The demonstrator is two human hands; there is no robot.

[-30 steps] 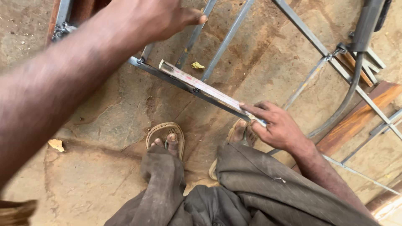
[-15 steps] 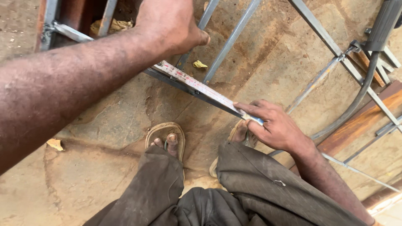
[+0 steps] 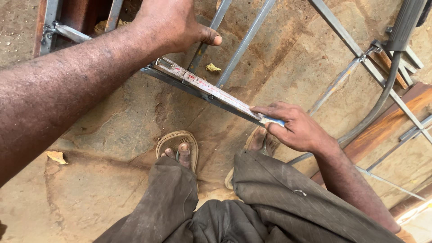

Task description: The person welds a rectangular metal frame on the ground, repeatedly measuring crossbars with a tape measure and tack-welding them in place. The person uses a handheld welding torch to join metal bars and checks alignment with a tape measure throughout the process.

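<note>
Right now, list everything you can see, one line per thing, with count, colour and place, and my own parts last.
tape measure: one, pale blade with red marks, stretched along the metal bar
metal bar: one, grey, running diagonally under the tape
frame rods: several, grey, upper middle and right
hose: one, grey, right side
wooden plank: one, reddish brown, right
dry leaves: a few, yellow, on the ground
ground: brown dirt
sandals: two, tan, on the feet
trousers: dark grey, bottom
left hand: on the tape's far end
right hand: pinching the tape's near end
</note>
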